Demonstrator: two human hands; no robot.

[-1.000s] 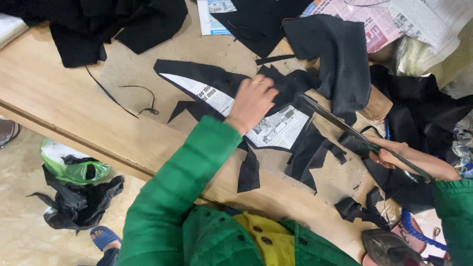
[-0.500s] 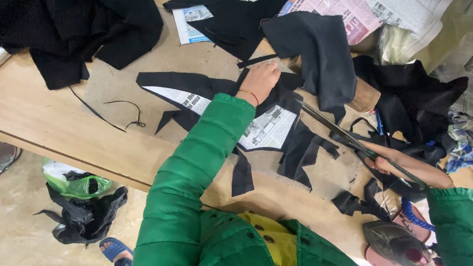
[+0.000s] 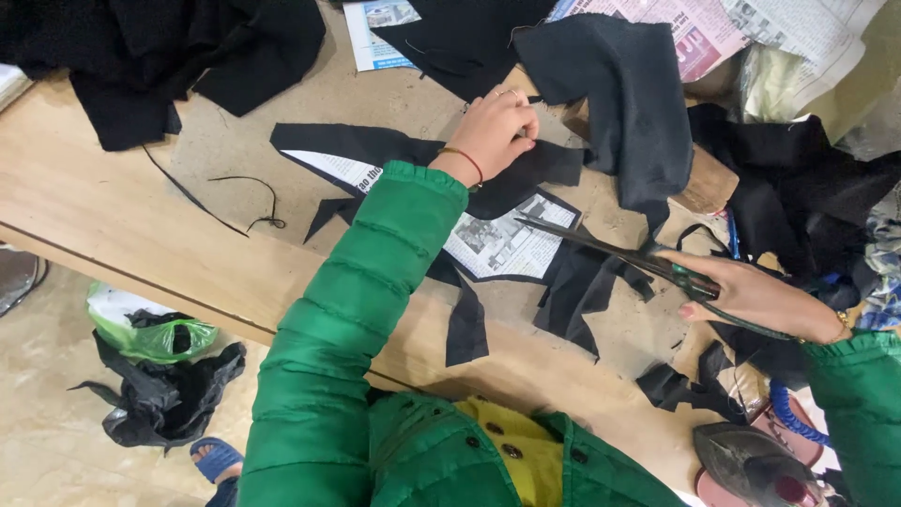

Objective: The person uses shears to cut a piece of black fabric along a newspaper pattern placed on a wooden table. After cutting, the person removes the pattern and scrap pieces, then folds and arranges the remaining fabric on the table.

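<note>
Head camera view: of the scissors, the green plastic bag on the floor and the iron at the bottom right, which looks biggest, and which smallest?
1. Scissors, held in the right hand: the longest.
2 and 3. Green plastic bag and iron: too alike to rank. The bag lies farther away on the floor, and the frame edge cuts off the iron.

I see my left hand [image 3: 496,127] pressing black fabric [image 3: 526,169] over a newspaper pattern [image 3: 502,242] on the bench [image 3: 84,221]; my right hand [image 3: 751,296] holds the scissors [image 3: 610,246], blades slightly parted.
</note>
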